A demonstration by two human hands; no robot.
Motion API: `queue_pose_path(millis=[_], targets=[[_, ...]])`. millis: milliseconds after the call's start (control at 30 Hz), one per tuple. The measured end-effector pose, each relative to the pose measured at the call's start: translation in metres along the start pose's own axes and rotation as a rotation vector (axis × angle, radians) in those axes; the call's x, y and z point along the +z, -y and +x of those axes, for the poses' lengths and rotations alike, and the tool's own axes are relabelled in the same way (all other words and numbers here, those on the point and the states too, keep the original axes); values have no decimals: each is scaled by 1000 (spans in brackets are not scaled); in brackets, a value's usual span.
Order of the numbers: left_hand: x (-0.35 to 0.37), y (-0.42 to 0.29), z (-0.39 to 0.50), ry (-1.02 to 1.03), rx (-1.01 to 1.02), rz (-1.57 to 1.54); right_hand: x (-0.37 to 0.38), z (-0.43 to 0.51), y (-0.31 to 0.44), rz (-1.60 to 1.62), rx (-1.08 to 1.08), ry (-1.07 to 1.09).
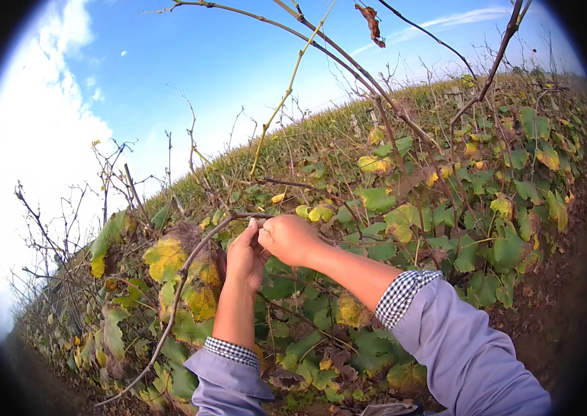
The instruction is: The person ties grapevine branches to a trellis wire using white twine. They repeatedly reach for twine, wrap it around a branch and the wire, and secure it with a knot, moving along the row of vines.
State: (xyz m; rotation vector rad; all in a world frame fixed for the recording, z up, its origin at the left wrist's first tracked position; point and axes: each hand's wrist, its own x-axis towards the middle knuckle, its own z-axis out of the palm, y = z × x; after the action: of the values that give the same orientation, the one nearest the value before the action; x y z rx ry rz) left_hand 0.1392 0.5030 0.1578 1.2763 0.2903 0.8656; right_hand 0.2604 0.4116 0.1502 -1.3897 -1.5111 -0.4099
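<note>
A brown grapevine cane (184, 271) arches up from the lower left and bends to run level behind my hands. My left hand (245, 262) points upward, its thumb and fingers pinched together against the underside of this cane. A tiny pale spot shows at the thumb tip; whether it is a nail or a tie is unclear. My right hand (290, 240) is curled into a fist, touching the left fingertips just below the cane. Its inner fingers are hidden, so what it grips cannot be seen. A yellow-green vine leaf (164, 257) hangs left of my left hand.
Long bare canes (348, 57) cross overhead, one carrying a dried brown leaf (371, 23). A thin yellowish shoot (288, 93) rises beyond my hands. Dense green and yellowing foliage (460, 218) fills the row to the right. Bare soil (543, 317) lies at lower right.
</note>
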Motion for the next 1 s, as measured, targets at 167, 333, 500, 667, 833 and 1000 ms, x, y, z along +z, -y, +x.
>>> queue_pose_path(millis=[167, 333, 500, 667, 833, 1000], targets=[[4, -2, 9, -114, 56, -151, 13, -21, 2, 478, 350, 41], [-5, 4, 18, -105, 78, -133, 26, -36, 0, 557, 375, -88], [-5, 11, 20, -141, 200, -158, 16, -37, -19, 616, 351, -171], [4, 13, 14, -136, 207, -173, 4, -37, -20, 110, -178, -362], [6, 12, 13, -73, 231, -174, -18, -23, -9, 162, -201, -58], [5, 13, 20, -127, 215, -104, -3, -22, -6, 212, -122, -11]])
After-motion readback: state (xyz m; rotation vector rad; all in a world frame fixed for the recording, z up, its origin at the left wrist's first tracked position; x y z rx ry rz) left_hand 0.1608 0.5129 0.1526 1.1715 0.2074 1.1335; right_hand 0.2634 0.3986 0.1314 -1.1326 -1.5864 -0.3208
